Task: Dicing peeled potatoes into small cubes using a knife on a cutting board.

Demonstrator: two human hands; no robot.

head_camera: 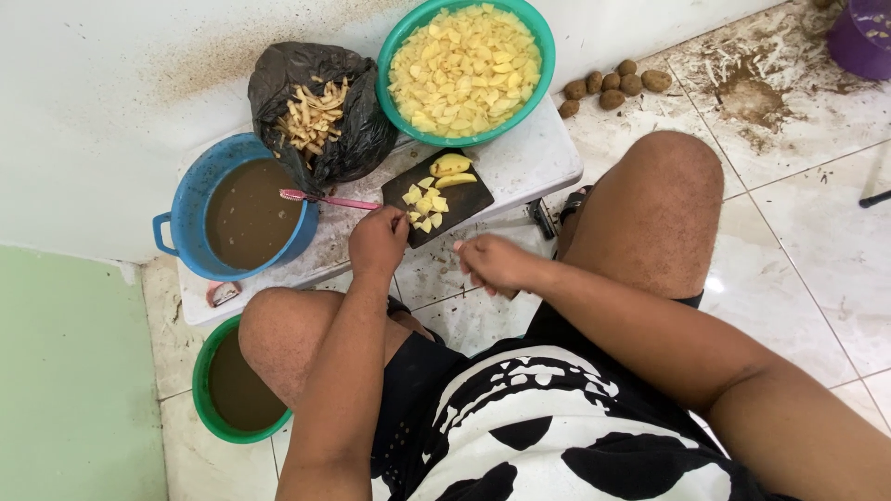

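My left hand [377,243] is curled shut at the near edge of the board [438,197] to steady it, potato chunks [424,203] just past my knuckles, right hand [494,263] closed beside it, can't tell on what.

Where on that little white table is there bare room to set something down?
Bare patches: the table's right corner below the green bowl, and its near edge below the blue pot. The middle is crowded: black bag, cutting board, both hands.

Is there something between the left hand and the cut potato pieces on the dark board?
Nothing visible: the left hand sits at the near edge of the cutting board, right beside the potato pieces. The pink peeler lies to the side.
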